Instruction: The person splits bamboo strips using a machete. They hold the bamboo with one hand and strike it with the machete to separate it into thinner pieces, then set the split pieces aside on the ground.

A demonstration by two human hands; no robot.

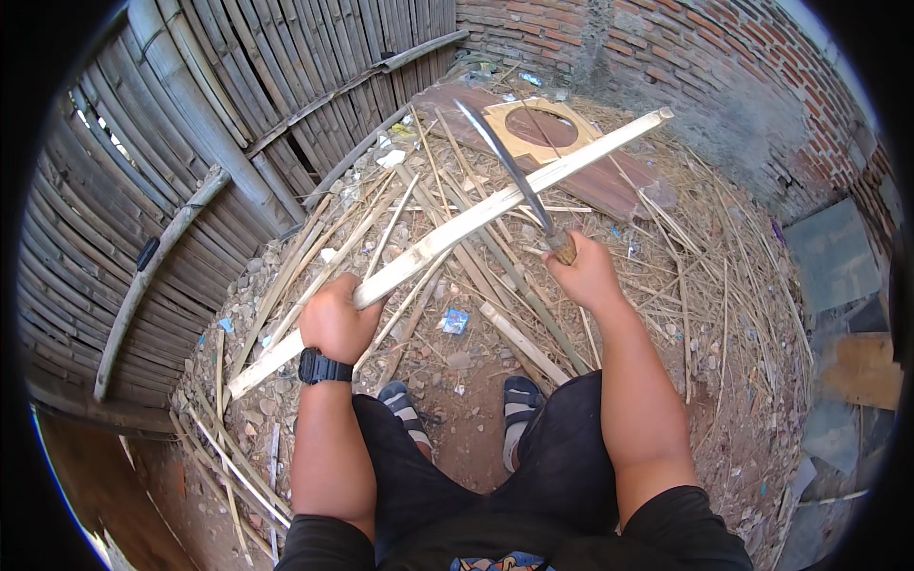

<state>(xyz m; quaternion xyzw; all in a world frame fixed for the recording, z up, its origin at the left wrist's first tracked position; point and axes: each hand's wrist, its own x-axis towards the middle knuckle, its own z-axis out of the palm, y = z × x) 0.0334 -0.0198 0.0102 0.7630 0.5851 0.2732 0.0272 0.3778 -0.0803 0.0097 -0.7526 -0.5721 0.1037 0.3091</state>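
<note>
Your left hand [335,319] grips a long split bamboo strip [457,228], fingers wrapped tight; right hand [586,271] fist-closed on a machete [509,162] w/ blade laid across strip.

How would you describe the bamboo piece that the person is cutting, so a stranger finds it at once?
Start at the brick wall at the top, then look down over the littered ground. The long split bamboo slat runs diagonally, gripped by the left hand and crossed by the curved blade in the right hand. Unlike the thin strips lying below, it is broad, pale and raised.
</note>
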